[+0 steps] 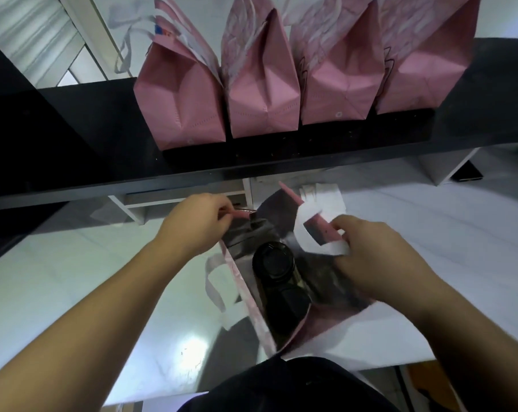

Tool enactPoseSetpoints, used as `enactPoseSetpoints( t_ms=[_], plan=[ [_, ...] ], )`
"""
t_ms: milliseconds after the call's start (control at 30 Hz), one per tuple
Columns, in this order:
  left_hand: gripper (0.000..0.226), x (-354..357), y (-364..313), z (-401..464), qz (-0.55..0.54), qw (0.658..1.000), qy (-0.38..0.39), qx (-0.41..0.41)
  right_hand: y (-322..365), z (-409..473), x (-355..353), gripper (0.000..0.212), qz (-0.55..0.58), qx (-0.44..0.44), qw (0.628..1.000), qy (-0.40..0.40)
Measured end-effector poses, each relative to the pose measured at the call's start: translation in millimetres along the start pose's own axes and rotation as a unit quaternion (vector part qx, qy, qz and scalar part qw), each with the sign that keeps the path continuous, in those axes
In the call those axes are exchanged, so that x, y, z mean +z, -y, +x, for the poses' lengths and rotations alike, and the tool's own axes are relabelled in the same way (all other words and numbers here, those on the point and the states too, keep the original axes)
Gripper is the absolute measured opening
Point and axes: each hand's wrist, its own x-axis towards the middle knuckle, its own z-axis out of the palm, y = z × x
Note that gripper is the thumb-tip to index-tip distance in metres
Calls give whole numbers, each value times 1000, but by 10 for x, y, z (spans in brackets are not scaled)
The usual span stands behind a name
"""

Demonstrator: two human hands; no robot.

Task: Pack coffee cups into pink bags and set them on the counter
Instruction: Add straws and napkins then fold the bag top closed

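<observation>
Bag: open pink paper bag with white handles (pixel 284 325), on the white worktop (pixel 73 263) below the black counter's (pixel 103 120) front edge.
Cup: black-lidded coffee cup (pixel 274 261) inside, upright, between both hands.
Left hand (pixel 192 226): pinches the bag's far rim.
Right hand (pixel 376 257): fingers curl round one white handle, nearer the cup.
Done: four pink bags (pixel 263 93) along the counter.

Both hands, left hand (pixel 196 223) and right hand (pixel 379 257), pinch the open pink bag (pixel 326 325) around a black-lidded cup (pixel 274 261).
</observation>
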Motion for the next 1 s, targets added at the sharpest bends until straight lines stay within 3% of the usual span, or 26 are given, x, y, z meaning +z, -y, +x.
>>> enactPoseSetpoints(
  t_ms=[267, 500, 633, 800, 933, 1000],
  plan=[
    [26, 84, 200, -562, -113, 990, -42, -75, 239, 609, -76, 37, -74, -68, 995, -22],
    [23, 200, 117, -971, -198, 968, -55, -146, 513, 972, -91, 34, -82, -196, 977, 2],
    [19, 245, 57, -1067, -216, 962, -54, -160, 538, 1045, -49, 34, -88, -227, 970, 3],
    [8, 249, 71, -1064, -268, 945, -28, -184, 472, 1086, -60, 34, -77, -242, 967, 10],
    [17, 183, 115, -952, -286, 937, -16, -203, 273, 1077, -208, 50, -25, -277, 960, 39],
    [20, 166, 137, -892, -290, 934, -15, -210, 102, 1066, -328, 53, 35, -252, 966, 54]
  ],
)
